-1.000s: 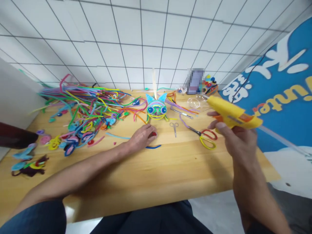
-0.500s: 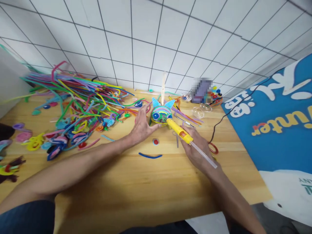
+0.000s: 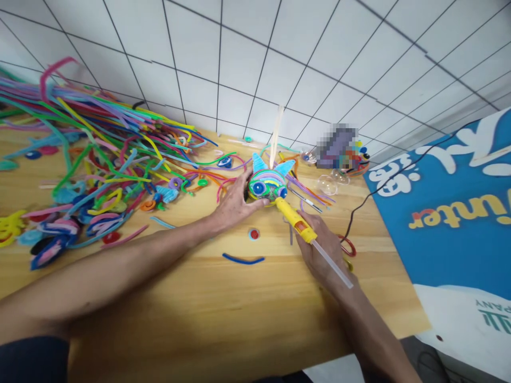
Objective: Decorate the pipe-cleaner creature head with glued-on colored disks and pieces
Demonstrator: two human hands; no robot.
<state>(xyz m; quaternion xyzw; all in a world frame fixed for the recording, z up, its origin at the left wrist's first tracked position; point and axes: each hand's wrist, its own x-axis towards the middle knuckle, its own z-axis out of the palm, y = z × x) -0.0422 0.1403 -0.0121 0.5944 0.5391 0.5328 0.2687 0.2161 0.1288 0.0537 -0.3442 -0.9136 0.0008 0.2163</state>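
Note:
A round striped craft head (image 3: pixel 268 181) has two light blue pointed ears and two dark blue eyes, and a pale stick rises behind it. My left hand (image 3: pixel 238 202) grips its left side, thumb along the lower edge. In my right hand (image 3: pixel 319 242) is a yellow glue gun (image 3: pixel 296 221), its nozzle at the lower right of the head below the right eye. A clear glue stick pokes out of the gun's rear. Nearer me lie a red disc with a pale rim (image 3: pixel 254 234) and a dark blue pipe cleaner piece (image 3: pixel 243 259).
Colourful pipe cleaners (image 3: pixel 99 122) and finished pieces crowd the left of the wooden table (image 3: pixel 223 314). Red-handled scissors (image 3: pixel 348 246) lie beside my right hand. Clear domes (image 3: pixel 327 184) and a blurred-out object (image 3: pixel 336 146) stand behind, with a blue board (image 3: pixel 447 229) at right.
My left hand has closed round the head's side, its fingers now behind it. The glue gun's nozzle remains near the lower right of the head. The camera view has shifted slightly.

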